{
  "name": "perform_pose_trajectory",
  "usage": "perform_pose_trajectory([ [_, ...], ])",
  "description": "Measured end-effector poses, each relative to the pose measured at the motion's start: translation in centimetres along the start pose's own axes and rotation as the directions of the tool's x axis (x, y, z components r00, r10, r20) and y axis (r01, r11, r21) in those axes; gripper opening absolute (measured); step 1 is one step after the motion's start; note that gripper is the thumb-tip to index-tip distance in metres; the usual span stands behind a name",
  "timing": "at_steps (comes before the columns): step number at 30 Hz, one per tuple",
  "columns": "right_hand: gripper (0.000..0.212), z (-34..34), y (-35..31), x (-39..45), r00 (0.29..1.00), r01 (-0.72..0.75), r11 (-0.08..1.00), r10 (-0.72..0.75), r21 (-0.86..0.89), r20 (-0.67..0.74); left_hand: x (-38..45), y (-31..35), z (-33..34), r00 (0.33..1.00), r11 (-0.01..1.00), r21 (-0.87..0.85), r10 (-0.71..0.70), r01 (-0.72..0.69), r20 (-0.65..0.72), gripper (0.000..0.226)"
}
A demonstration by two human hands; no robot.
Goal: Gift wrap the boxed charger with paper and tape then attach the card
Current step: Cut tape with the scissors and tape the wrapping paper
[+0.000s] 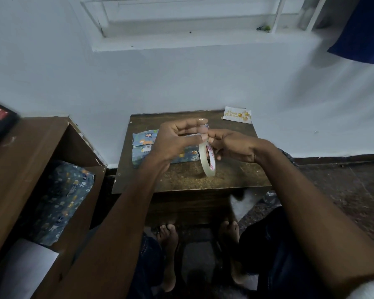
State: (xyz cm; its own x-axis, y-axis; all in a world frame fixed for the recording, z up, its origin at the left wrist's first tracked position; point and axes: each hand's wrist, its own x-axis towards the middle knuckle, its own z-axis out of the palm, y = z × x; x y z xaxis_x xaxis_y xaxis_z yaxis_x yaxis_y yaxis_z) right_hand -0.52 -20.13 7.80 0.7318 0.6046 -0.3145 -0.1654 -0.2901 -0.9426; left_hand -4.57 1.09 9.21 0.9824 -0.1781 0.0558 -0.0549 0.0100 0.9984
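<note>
**Above the small table: both hands on the tape roll**

Above the brown table (235,175), the right hand (231,145) holds a clear tape roll (207,160) upright, fingers curled around its upper rim. The left hand (175,141) pinches at the top of the roll, thumb and fingertips closed together where the tape end sits. Behind the hands, the wrapped box (145,147), covered in blue animal-print paper, lies flat on the table, partly hidden. The card (237,115) with gold lettering rests at the table's far right corner against the wall. More patterned wrapping paper (61,201) lies inside the wooden cabinet (30,143) at left.
</note>
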Motion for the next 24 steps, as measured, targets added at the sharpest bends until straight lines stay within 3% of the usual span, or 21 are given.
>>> perform_pose_trajectory([
  [3,0.062,-0.2,0.1,-0.1,1.000,-0.004,0.999,0.004,0.045,0.009,0.0,0.0,0.4,1.000,0.999,0.031,0.020,-0.020,-0.012,0.045],
  [10,0.060,-0.5,1.0,0.4,0.999,-0.042,0.999,0.042,0.010,0.003,0.0,0.2,1.7,0.997,0.996,0.062,0.066,-0.064,-0.026,0.034],
  [14,0.034,-0.9,0.4,-0.7,0.997,-0.070,0.995,0.069,-0.064,-0.025,-0.1,0.0,2.3,0.998,0.994,0.101,0.038,-0.032,-0.055,0.032],
  [16,0.023,-1.2,-0.2,-1.6,0.983,-0.075,0.994,0.060,-0.081,-0.171,0.0,-0.5,2.4,0.997,0.993,0.122,0.016,-0.007,-0.074,0.033],
  [18,0.019,-1.9,-0.2,-2.1,0.900,-0.092,0.989,0.032,-0.119,-0.435,0.2,-0.9,2.5,0.996,0.988,0.152,-0.004,0.019,-0.094,0.032],
  [20,0.021,-2.9,0.6,-1.8,0.728,-0.209,0.943,-0.027,-0.260,-0.685,0.4,-1.2,2.6,0.994,0.982,0.186,-0.003,0.023,-0.108,0.027],
  [22,0.023,-3.5,1.5,-1.1,0.641,-0.381,0.844,-0.053,-0.377,-0.766,0.4,-1.2,2.7,0.993,0.976,0.218,0.009,0.017,-0.114,0.023],
  [24,0.016,-3.5,2.3,-0.4,0.639,-0.461,0.789,-0.023,-0.407,-0.769,0.5,-1.1,2.8,0.993,0.972,0.234,0.008,0.019,-0.115,0.022],
])
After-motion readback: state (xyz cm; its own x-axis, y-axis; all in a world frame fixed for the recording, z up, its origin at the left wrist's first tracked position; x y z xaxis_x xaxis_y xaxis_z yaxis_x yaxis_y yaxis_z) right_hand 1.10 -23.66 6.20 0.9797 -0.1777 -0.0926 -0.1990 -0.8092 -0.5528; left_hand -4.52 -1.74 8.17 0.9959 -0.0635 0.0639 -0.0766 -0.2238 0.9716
